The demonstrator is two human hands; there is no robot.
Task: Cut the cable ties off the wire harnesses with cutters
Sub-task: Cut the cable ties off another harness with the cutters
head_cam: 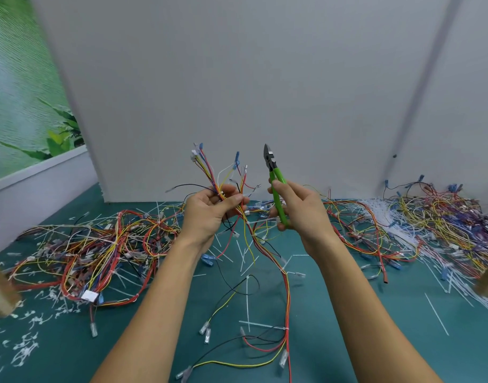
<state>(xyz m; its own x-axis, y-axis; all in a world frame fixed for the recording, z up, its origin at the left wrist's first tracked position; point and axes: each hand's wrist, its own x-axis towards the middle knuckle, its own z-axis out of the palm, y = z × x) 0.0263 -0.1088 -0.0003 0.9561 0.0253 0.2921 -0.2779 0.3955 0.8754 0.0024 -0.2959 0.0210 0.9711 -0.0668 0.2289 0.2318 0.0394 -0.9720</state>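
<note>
My left hand (209,214) grips a wire harness (285,288) of red, yellow, black and blue wires, lifted above the green mat. Its upper ends fan out above my fingers and the rest trails down to the mat. A white cable tie (220,193) wraps the bundle right at my fingertips. My right hand (298,208) holds green-handled cutters (276,186) upright, jaws pointing up and a short way right of the harness, not touching it.
A tangled pile of harnesses (99,252) lies on the left of the green mat (334,313), another pile (436,217) at the right beside a heap of white cable ties (386,217). Cut tie pieces litter the mat. A grey wall (237,78) stands behind.
</note>
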